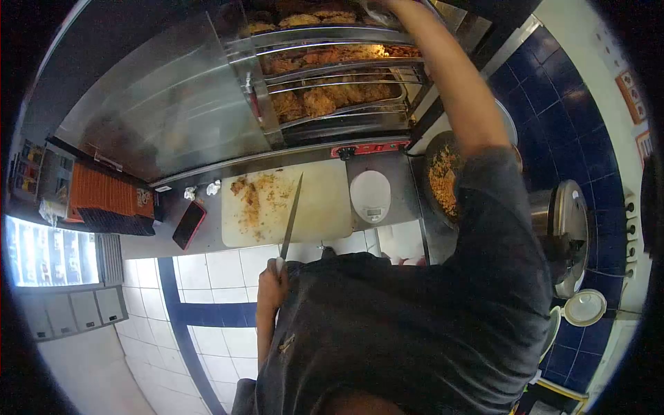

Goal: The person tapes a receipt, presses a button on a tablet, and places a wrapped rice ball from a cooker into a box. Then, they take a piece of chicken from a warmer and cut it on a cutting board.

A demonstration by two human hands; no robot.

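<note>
A: Left hand (273, 287)?
B: Grips the white handle of a knife (290, 211) just below the cutting board (325, 207); points the blade up across it, right of the fried crumbs (252, 200).
A: Right hand (387, 7)?
B: Reaches high above the board, into the top of the warming cabinet (266, 104) with fried chicken (325, 97); mostly cut off.
A: Beside the board?
B: Scale (370, 196) just right, dark pan (441, 140) further right, red phone (188, 225) left.
</note>
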